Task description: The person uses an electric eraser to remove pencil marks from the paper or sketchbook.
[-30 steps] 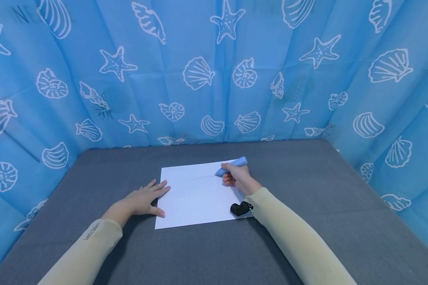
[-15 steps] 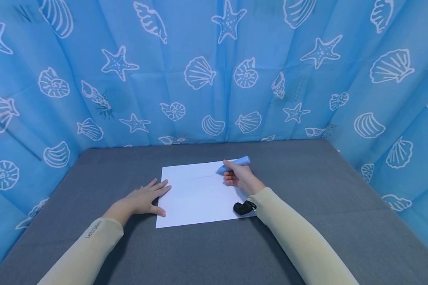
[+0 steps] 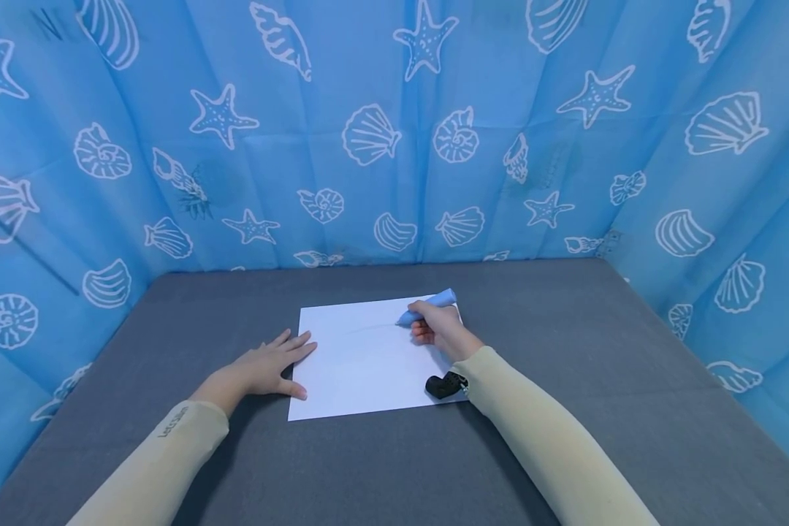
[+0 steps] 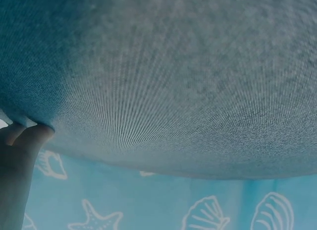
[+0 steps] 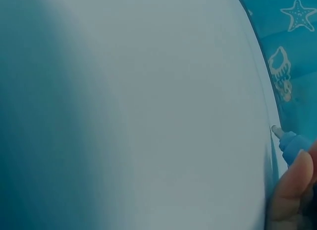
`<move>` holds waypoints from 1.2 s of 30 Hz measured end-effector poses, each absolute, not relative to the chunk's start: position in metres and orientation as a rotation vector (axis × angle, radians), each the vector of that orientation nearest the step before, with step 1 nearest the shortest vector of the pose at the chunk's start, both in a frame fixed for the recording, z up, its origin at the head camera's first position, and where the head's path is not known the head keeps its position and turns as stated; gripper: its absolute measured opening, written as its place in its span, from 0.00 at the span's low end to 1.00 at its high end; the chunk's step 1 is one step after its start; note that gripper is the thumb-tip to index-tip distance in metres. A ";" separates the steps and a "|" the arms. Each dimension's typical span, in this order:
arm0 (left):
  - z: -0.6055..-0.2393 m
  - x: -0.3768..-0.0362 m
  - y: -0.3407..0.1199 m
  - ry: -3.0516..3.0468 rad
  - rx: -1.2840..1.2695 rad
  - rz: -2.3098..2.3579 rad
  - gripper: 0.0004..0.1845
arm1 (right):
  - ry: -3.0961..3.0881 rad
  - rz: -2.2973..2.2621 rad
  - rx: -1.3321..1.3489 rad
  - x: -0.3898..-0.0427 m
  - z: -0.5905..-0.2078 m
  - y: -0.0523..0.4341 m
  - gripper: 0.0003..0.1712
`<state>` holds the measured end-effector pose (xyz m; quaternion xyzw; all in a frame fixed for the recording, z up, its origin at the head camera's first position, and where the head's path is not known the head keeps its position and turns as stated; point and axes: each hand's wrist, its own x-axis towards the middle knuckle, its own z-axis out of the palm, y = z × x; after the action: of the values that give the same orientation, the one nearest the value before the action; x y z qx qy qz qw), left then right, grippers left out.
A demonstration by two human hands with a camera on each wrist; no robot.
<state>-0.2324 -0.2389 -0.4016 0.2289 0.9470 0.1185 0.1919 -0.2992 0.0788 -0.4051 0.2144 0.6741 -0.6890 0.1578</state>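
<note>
A white sheet of paper (image 3: 361, 372) lies on the grey cloth-covered table. My left hand (image 3: 266, 369) rests at its left edge, fingers spread, the fingertips and thumb on the paper. My right hand (image 3: 440, 329) pinches a light blue marker (image 3: 443, 297) between thumb and fingers over the upper right of the sheet. The marker is tilted, its tip down at the paper, at the right end of a faint thin line (image 3: 371, 329). In the right wrist view the marker's pale tip (image 5: 277, 131) appears at or very near the sheet.
A black wrist device (image 3: 443, 385) hangs under the right cuff, above the paper's lower right corner. The grey tabletop (image 3: 342, 467) surrounds the sheet. A blue curtain (image 3: 302, 161) with white shells and starfish stands behind the table and along its sides.
My right hand, with the marker, went slightly right and up, then came back left and down to about where it was. The left hand stays in place on the paper.
</note>
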 end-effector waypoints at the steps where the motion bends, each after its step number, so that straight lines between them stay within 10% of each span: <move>1: -0.402 -0.233 -0.239 2.658 0.641 0.329 0.55 | 1.931 -1.971 0.611 -0.299 -0.405 0.079 0.13; 36: -0.398 -0.230 -0.239 2.661 0.651 0.338 0.54 | 1.847 -2.060 0.619 -0.298 -0.403 0.080 0.21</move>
<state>-0.2297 -0.2385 -0.3984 0.2317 0.9466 0.1203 0.1893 -0.2982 0.0804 -0.4027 0.2159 0.6438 -0.7181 0.1526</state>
